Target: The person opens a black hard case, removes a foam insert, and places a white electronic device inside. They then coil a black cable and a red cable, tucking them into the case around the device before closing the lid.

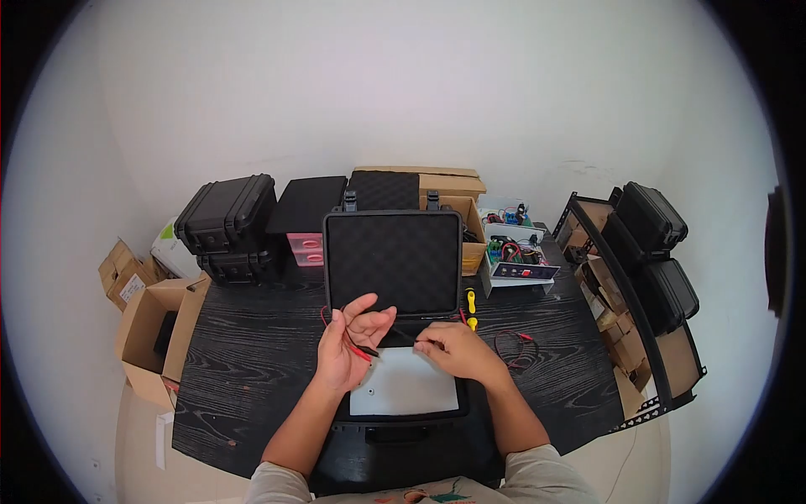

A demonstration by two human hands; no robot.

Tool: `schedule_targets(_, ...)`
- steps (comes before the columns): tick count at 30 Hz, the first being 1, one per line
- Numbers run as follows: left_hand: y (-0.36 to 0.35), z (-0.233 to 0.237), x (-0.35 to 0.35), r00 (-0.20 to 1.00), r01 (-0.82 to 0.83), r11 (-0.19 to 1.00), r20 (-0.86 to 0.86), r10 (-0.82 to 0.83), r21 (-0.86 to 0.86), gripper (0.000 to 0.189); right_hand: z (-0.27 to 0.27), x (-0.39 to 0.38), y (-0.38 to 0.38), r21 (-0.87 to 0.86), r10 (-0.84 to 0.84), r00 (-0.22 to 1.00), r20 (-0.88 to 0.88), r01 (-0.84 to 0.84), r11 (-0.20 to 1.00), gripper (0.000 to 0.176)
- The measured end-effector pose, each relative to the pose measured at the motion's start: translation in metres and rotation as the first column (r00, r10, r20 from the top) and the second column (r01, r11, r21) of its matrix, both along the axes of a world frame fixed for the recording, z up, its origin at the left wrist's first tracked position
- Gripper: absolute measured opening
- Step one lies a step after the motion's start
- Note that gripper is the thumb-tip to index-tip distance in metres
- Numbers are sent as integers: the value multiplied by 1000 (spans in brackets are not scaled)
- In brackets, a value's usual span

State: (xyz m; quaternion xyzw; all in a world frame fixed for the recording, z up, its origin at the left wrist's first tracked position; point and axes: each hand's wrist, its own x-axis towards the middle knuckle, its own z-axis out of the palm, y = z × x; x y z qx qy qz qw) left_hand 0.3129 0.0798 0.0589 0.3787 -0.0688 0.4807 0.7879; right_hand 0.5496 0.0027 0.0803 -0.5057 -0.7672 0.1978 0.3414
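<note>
Two hands are raised over the open case (393, 216) on the worktop (269, 336). The left hand (337, 357) turns palm up, loosely open with fingers spread and bent, red and black clips (364, 353) beside its palm. The right hand (462, 351) faces down, fingertips drawn together above the far part of the white panel (407, 386) in the case; whether they pinch anything, I cannot tell.

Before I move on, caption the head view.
Left hand with red and black clips, right hand beside it, over a white panel in an open case.
</note>
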Motion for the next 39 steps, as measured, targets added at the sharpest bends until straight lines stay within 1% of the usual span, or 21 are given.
schedule_targets(3, -6, 12, 4, 990, -104, 994, -96, 101, -24, 57, 0, 1, -2, -71, 98, 995, 3, -98, 993, 16)
schedule_targets(5, -7, 18, 7, 978, -161, 986, -138, 155, -34, 58, -3, -1, -5, -78, 141, 990, 10, -140, 987, 14)
schedule_targets(6, -5, 20, 8, 969, -185, 983, -170, 179, -18, 58, -3, -3, -6, -81, 164, 986, 13, -163, 983, 14)
schedule_targets(8, -2, 20, 12, 946, -229, 973, -233, 227, 16, 59, 1, -9, -9, -132, 185, 982, -48, -190, 973, 14)
schedule_targets(11, 0, 17, 23, 904, -286, 951, -295, 310, 122, 61, 15, -16, -17, -161, 226, 969, -102, -240, 957, 16)
schedule_targets(14, 5, 8, 24, 859, -200, 935, -407, 311, 291, 63, 21, -16, -20, -124, 230, 965, -123, -245, 961, 15)
schedule_targets(17, 2, 0, 27, 832, -83, 924, -485, 270, 372, 68, 24, -12, -22, -67, 195, 973, -119, -204, 977, 13)
schedule_targets(18, 1, 1, 27, 819, -44, 919, -513, 258, 392, 68, 24, -11, -23, -47, 183, 977, -113, -189, 981, 12)
schedule_targets(21, 0, -1, 27, 801, 36, 935, -570, 185, 353, 71, 26, -12, -28, 21, 116, 981, -157, -114, 993, 14)
schedule_targets(22, -2, 1, 28, 813, 63, 943, -564, 141, 328, 82, 27, -13, -29, 41, 101, 984, -149, -96, 995, 14)
schedule_targets(25, 1, -9, 31, 813, 106, 934, -571, 117, 342, 88, 28, -13, -29, 119, 73, 992, -106, -60, 991, 12)
schedule_targets(27, 5, -15, 33, 818, 137, 899, -560, 134, 416, 86, 23, -12, -27, 188, 76, 996, -50, -65, 980, 12)
schedule_targets(28, 5, -17, 34, 820, 152, 880, -554, 143, 451, 86, 25, -13, -29, 185, 52, 998, -36, -45, 982, 12)
schedule_targets(29, 3, -18, 33, 796, 196, 858, -588, 143, 475, 81, 28, -15, -31, 183, 29, 999, -22, -24, 983, 13)
schedule_targets(31, -7, -6, 33, 744, 287, 808, -651, 151, 515, 74, 31, -15, -33, 169, 0, 1000, 6, -1, 986, 13)
schedule_targets(33, -6, -7, 28, 637, 424, 745, -755, 158, 514, 56, 30, -13, -31, 147, -10, 999, 33, 5, 989, 13)
schedule_targets(34, -7, -8, 25, 576, 491, 712, -800, 166, 502, 48, 29, -13, -29, 176, -3, 1000, 20, -1, 984, 13)
schedule_targets(36, -12, -15, 28, 625, 409, 812, -776, 84, 417, 29, 26, -11, -26, 234, 13, 1000, -6, -11, 972, 13)
schedule_targets(37, -13, -17, 30, 652, 368, 854, -757, 45, 368, 21, 26, -11, -26, 225, 12, 1000, -1, -12, 974, 13)
schedule_targets(39, -12, -15, 28, 577, 409, 835, -813, 76, 368, 15, 27, -9, -25, 210, 9, 1000, 11, -11, 978, 13)
